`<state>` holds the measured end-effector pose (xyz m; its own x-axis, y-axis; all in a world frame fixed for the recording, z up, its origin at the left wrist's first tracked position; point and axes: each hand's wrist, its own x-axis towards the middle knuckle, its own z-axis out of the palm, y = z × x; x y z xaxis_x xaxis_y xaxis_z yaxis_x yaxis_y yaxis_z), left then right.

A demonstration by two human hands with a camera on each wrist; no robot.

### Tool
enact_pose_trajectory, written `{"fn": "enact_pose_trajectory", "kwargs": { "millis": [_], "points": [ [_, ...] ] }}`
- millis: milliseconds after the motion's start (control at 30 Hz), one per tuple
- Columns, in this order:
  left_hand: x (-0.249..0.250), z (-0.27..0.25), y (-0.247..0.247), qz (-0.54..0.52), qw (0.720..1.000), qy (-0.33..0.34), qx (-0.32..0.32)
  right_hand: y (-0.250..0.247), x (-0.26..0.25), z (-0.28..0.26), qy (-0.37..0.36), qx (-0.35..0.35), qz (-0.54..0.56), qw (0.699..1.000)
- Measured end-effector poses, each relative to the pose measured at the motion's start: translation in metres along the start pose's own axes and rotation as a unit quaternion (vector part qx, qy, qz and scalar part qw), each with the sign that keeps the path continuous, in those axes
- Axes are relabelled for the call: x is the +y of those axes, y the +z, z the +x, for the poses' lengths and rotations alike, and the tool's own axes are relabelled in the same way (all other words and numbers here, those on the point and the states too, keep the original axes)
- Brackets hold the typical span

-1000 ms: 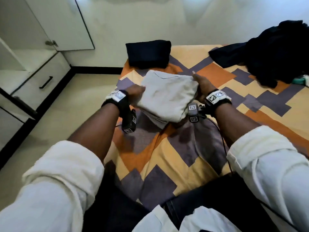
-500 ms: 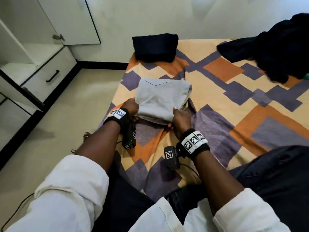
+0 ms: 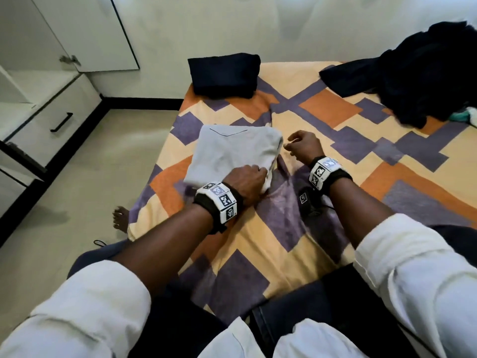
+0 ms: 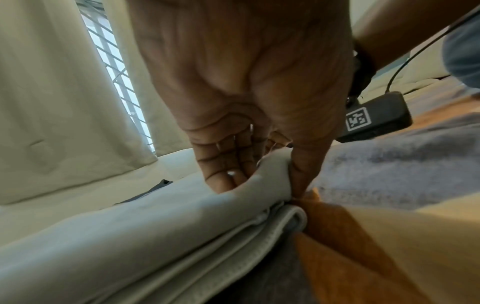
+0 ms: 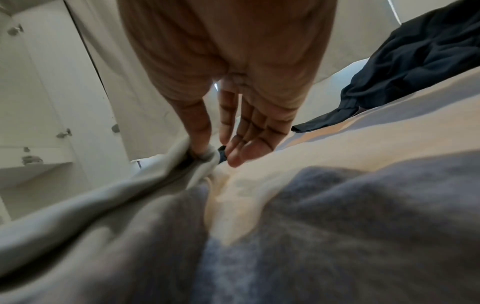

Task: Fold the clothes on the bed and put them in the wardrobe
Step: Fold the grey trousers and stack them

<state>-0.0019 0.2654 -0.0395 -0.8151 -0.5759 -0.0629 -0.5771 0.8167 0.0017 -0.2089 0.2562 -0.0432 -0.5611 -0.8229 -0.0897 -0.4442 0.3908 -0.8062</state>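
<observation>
A folded grey garment [image 3: 232, 151] lies on the bed's patterned sheet [image 3: 335, 112], near the left edge. My left hand [image 3: 259, 175] pinches its near right corner, fingers on top and thumb at the side, as the left wrist view shows on the grey cloth [image 4: 155, 222]. My right hand [image 3: 290, 146] hovers just right of the garment with relaxed fingers. In the right wrist view its thumb touches the grey cloth's edge [image 5: 179, 158] while the other fingers hold nothing. A folded dark navy garment [image 3: 224, 73] sits at the bed's far left corner.
A heap of unfolded dark clothes [image 3: 426, 71] lies at the far right of the bed, with a teal item [image 3: 462, 116] beside it. The white wardrobe [image 3: 31, 86] stands open at the left, with a shelf and a drawer [image 3: 51, 120]. Beige floor runs between it and the bed.
The grey garment was laid down on the sheet. My left hand slid from its near left corner to its near right corner. My right hand moved from the near edge to the right side.
</observation>
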Motion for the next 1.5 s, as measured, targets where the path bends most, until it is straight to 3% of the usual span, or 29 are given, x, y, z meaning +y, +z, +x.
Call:
{"fn": "enact_pose_trajectory", "kwargs": {
  "millis": [100,233,333,400,467,500,567,633,700,833,933,1100,1167,1233,1300,1367,1433,1500],
  "points": [
    [-0.008,0.001,-0.003,-0.029,0.999,0.013,-0.011,0.013,0.002,0.017,-0.024,-0.043,-0.049,0.998],
    [-0.031,-0.008,-0.013,-0.042,0.997,0.055,-0.026,0.022,-0.002,0.028,-0.090,-0.003,-0.079,0.993],
    [-0.035,-0.010,-0.010,-0.012,0.996,0.079,-0.034,0.027,-0.004,0.032,-0.064,-0.005,-0.108,0.992],
    [-0.031,-0.009,-0.003,0.003,0.994,0.094,-0.048,0.026,-0.005,0.031,-0.025,-0.078,-0.126,0.989],
    [-0.025,-0.010,0.005,0.004,0.995,0.090,-0.053,0.015,-0.010,0.035,0.016,-0.118,-0.079,0.990],
    [-0.023,-0.011,0.008,-0.002,0.996,0.079,-0.051,0.009,-0.013,0.036,0.037,-0.115,0.006,0.993],
    [-0.017,-0.013,0.011,-0.015,0.998,0.045,-0.041,0.002,-0.012,0.043,0.103,-0.056,0.135,0.984],
    [-0.011,-0.014,0.011,-0.013,0.999,0.023,-0.019,0.002,-0.015,0.043,0.083,-0.098,0.086,0.988],
    [-0.009,-0.014,0.009,-0.009,1.000,0.024,-0.005,0.007,-0.020,0.041,0.025,-0.123,-0.034,0.991],
    [-0.010,-0.010,0.002,0.017,0.999,0.041,-0.008,0.013,-0.035,0.050,-0.037,-0.070,-0.106,0.991],
    [-0.006,-0.005,-0.002,0.069,0.995,0.076,-0.018,0.020,-0.036,0.057,-0.030,-0.053,-0.132,0.989],
    [0.003,-0.007,0.016,0.074,0.991,0.097,-0.053,0.022,-0.019,0.058,-0.013,-0.092,-0.153,0.984],
    [0.001,-0.007,0.020,0.049,0.995,0.086,-0.015,0.014,-0.025,0.056,-0.006,-0.082,-0.073,0.994],
    [-0.004,-0.007,0.019,0.020,0.994,0.074,0.073,0.010,-0.029,0.054,0.023,-0.122,-0.028,0.992],
    [-0.010,-0.006,0.018,0.027,0.991,0.041,0.125,0.010,-0.033,0.051,0.028,-0.171,-0.057,0.983],
    [-0.013,-0.007,0.019,0.052,0.995,0.020,0.078,0.011,-0.032,0.049,0.008,-0.174,-0.105,0.979],
    [-0.014,-0.011,0.026,0.088,0.993,0.064,0.042,0.011,-0.030,0.051,0.012,-0.162,-0.123,0.979],
    [-0.013,-0.016,0.025,0.085,0.988,0.125,0.032,0.010,-0.028,0.053,0.004,-0.092,-0.176,0.980]
  ]
}}
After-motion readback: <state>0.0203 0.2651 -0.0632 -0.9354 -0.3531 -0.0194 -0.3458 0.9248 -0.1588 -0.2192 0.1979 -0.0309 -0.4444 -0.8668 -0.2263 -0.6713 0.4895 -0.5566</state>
